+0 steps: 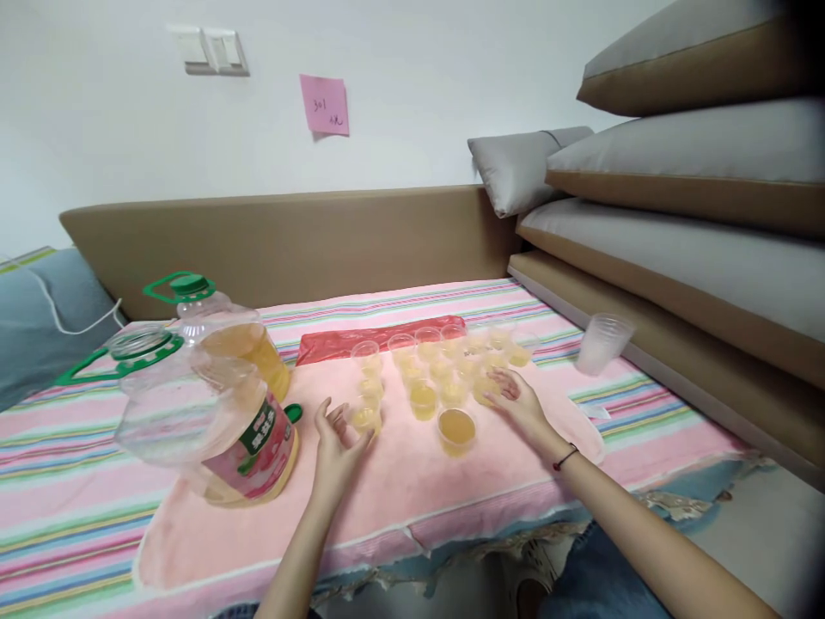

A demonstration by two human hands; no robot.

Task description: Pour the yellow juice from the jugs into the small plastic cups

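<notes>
My left hand [336, 440] curls round the near side of a clear plastic cup [366, 419] of pale yellow drink, the front one of a short column of cups. My right hand [519, 407] has its thumb and fingers at another clear cup [483, 389] on the right edge of a cluster. Several more cups of yellow drink stand close together between the hands, among them a fuller, darker cup [456, 430] at the front. All of them rest on a pink cloth [400, 490].
To the left stand an uncapped large jug [251, 447] with a pink label and a capped jug [241, 340]. A green cap [293, 413] lies beside them. Behind the cups is a red plastic wrapper [380, 338]. Stacked empty cups [602, 344] stand at right, near piled cushions [683, 232].
</notes>
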